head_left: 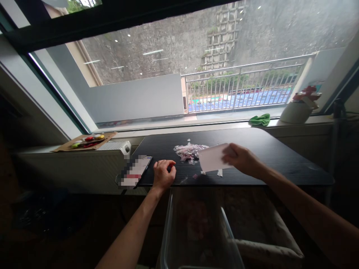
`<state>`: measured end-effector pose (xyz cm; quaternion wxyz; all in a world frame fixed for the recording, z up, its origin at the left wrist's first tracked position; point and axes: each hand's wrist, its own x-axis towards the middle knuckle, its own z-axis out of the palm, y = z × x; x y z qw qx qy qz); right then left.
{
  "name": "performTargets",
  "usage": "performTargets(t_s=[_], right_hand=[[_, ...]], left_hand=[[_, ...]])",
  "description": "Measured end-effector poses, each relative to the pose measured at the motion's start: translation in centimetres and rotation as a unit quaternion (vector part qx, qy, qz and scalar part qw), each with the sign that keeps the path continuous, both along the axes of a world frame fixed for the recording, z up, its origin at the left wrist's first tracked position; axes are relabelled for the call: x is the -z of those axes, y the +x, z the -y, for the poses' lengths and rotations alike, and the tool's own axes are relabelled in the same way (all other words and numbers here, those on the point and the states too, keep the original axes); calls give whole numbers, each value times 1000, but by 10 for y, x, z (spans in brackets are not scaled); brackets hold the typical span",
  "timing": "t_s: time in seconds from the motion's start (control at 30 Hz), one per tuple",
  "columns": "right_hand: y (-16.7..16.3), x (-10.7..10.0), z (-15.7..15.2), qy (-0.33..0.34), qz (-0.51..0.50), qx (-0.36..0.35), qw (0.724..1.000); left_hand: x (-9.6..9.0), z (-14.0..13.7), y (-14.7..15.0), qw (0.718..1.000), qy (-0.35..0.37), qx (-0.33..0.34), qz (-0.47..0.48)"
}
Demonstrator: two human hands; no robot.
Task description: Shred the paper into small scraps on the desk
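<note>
My right hand [237, 158], slightly blurred, grips a pale sheet of paper or thin card [211, 158] by its right end, above the dark table [252, 140]. Behind and left of the sheet lies a heap of small torn or cut paper scraps [188, 151], white and pinkish. A few loose scraps, among them a white one [220, 173], lie in front of the heap. My left hand [164, 172] rests at the table's near edge with fingers loosely curled. A gap shows between its thumb and index finger, with nothing visible in it.
A phone [136, 172], partly blurred out, lies at the table's left edge. Below the near edge stands a clear plastic bin [166, 233] with scraps inside. A radiator [84, 170] stands left. On the sill are a green cloth [260, 120] and a whitish container [296, 110].
</note>
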<state>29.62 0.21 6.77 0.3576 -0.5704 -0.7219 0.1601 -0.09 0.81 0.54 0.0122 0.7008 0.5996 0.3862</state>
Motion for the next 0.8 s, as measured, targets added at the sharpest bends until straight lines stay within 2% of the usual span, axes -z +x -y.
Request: performTargets(t_s=[0.17, 0.3, 0.47, 0.6, 0.7, 0.8], right_hand=[[44, -10, 13, -11, -6, 67, 998], [52, -14, 14, -18, 12, 71, 997], [66, -23, 22, -10, 40, 110, 993], [63, -16, 17, -53, -98, 55, 992], [47, -3, 1, -100, -209, -13, 973], [37, 9, -15, -146, -277, -46, 949]], left_hand=[[0, 0, 0, 1000, 5, 2, -10], [1, -1, -3, 1000, 9, 5, -12], [0, -2, -4, 1000, 14, 10, -18], [1, -3, -4, 1000, 17, 10, -21], [1, -3, -5, 999, 21, 13, -24], [1, -3, -5, 999, 24, 12, -22]])
